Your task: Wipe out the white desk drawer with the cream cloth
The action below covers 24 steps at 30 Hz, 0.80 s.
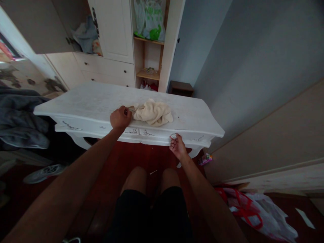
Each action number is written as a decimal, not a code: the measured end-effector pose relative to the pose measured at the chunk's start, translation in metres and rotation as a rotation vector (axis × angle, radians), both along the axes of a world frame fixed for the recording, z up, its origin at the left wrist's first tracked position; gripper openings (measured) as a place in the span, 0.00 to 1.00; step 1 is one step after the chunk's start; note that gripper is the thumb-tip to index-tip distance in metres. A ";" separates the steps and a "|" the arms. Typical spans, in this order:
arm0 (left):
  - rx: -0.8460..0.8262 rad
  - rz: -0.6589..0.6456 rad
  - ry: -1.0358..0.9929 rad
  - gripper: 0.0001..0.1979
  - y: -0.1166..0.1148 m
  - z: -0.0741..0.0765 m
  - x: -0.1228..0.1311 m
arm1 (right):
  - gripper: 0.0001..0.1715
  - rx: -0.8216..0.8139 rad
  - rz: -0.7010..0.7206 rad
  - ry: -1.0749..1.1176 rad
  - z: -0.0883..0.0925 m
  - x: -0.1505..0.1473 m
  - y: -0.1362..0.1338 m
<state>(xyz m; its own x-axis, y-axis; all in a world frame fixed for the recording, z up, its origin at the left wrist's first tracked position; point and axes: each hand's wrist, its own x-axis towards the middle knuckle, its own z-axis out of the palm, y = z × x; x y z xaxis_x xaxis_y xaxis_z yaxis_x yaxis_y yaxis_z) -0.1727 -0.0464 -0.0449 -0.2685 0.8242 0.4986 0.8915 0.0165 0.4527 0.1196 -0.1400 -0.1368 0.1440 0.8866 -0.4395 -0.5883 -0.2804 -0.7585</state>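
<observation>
A white table (pixel 83 101) with carved drawer fronts stands before me. A crumpled cream cloth (pixel 152 113) lies on its top near the front edge. My left hand (pixel 120 118) rests on the tabletop with its fingers closed on a corner of the cloth. My right hand (pixel 177 145) is lower, at the table's front, with its fingers pinched round a small white drawer knob (pixel 173 136). My knees show below, close to the table.
A white wardrobe (pixel 113 30) with open shelves and plastic bags stands behind the table. Dark clothes (pixel 20 118) are piled at left, a shoe (pixel 43 172) lies on the red floor, and bags (pixel 253 211) sit at lower right beside a beige panel.
</observation>
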 end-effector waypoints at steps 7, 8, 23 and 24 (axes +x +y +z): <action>0.014 0.005 0.038 0.16 0.002 -0.003 -0.002 | 0.29 -0.004 0.374 -0.566 0.047 0.055 -0.011; 0.018 0.005 0.035 0.16 0.002 -0.003 -0.002 | 0.29 0.093 0.326 -0.617 0.060 0.065 -0.007; -0.013 0.039 0.000 0.15 -0.001 0.001 -0.003 | 0.25 0.213 -0.197 -1.381 0.094 0.161 0.092; -0.013 0.038 -0.001 0.15 -0.001 0.002 -0.003 | 0.25 0.211 -0.159 -1.462 0.093 0.162 0.092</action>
